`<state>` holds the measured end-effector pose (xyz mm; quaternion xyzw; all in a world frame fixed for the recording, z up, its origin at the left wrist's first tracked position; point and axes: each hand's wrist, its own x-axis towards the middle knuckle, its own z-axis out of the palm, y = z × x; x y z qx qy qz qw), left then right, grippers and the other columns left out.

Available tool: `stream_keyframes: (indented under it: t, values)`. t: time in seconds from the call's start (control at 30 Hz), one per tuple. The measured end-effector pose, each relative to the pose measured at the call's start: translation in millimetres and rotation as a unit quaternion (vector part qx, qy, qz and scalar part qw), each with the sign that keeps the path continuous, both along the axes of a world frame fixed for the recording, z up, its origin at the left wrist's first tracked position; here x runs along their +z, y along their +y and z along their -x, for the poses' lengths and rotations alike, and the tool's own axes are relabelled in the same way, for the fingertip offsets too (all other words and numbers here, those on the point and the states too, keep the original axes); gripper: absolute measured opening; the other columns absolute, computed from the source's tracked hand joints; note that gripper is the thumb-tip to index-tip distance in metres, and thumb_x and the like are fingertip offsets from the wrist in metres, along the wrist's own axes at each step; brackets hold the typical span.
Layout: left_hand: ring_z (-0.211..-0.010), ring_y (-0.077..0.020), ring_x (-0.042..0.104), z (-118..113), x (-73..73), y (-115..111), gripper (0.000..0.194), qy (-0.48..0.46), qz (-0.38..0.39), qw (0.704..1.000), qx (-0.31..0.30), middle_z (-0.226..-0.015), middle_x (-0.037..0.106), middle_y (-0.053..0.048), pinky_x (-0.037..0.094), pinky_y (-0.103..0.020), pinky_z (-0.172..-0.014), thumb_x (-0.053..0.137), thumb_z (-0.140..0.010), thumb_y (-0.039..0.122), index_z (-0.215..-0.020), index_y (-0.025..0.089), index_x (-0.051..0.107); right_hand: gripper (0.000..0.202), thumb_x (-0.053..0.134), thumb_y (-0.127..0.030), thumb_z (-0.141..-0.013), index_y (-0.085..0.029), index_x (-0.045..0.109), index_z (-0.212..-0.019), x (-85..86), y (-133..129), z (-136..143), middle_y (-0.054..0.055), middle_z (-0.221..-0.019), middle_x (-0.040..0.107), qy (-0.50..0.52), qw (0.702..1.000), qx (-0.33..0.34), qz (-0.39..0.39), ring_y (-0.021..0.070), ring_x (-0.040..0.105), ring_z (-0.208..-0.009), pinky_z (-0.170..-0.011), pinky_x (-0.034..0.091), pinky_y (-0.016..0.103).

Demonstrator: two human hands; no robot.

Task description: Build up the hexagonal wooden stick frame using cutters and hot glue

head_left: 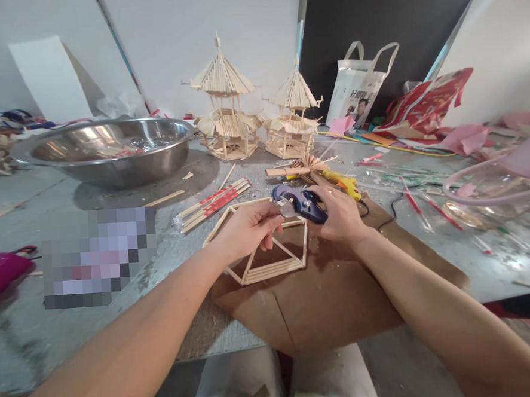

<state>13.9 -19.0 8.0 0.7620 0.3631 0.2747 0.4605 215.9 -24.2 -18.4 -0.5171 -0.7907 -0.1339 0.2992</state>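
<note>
Risk assessment from my remote station: I am watching both hands working over a hexagonal stick frame (268, 249) that is lying on brown kraft paper (334, 302) at the near edge of the table (119, 303).

The right hand (338, 215) is closing around a dark blue hand tool (302, 203), fingers wrapped over its body. The left hand (247, 228) is pinching at the tool's metal front end (286, 207), fingertips narrowed together; I cannot tell whether a stick is caught between them.

Possible faults, in my judgement:
1. The left fingertips are sitting right at the metal front end. If the right hand is squeezing, a pinch or cut could follow.
2. The left wrist is hovering just above the frame. Downward pressure could crack its glued joints.
3. A yellow glue gun (342, 185) is lying just behind the right hand with its cord (393, 205) trailing rightward. A snagged cord could drag it into the hand or the frame.
4. Two finished stick pavilions (251, 112) are standing behind; a wide elbow sweep could topple them.
5. Loose red-and-white sticks (215, 203) are lying beside the frame, near a steel basin (109, 151), and could roll underfoot of the work.

Writing: a white tote bag (361, 85) is carrying print and a picture, too small for me to read. A blurred patch is covering something at left. No brand is legible on the tool.
</note>
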Motion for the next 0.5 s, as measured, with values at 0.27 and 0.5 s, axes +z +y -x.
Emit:
stream_keyframes:
  t: [0.27,0.5]
  values:
    - [-0.038,-0.0031,0.048,0.2,-0.6,0.6,0.017,0.004,0.002,1.000,-0.008,-0.054,0.048,0.005,0.041,-0.015,-0.038,0.043,-0.077,0.027,-0.067,0.015,0.047,0.047,0.053,-0.035,-0.061,-0.017,0.048,-0.104,-1.4,0.5,-0.8,0.009,-0.089,0.061,0.003,1.000,-0.004,-0.004,0.0243,0.056,-0.081,-0.072,0.041,0.033]
    - [-0.038,-0.0024,0.047,0.9,-1.5,1.3,0.016,-0.009,0.009,1.000,-0.011,-0.058,0.049,0.005,0.041,-0.014,-0.037,0.045,-0.076,0.027,-0.066,0.015,0.045,0.046,0.053,-0.035,-0.059,-0.015,0.050,-0.100,0.3,0.0,-1.1,0.008,-0.086,0.062,-0.006,1.000,-0.006,-0.010,0.0242,0.057,-0.077,-0.068,0.042,0.032]
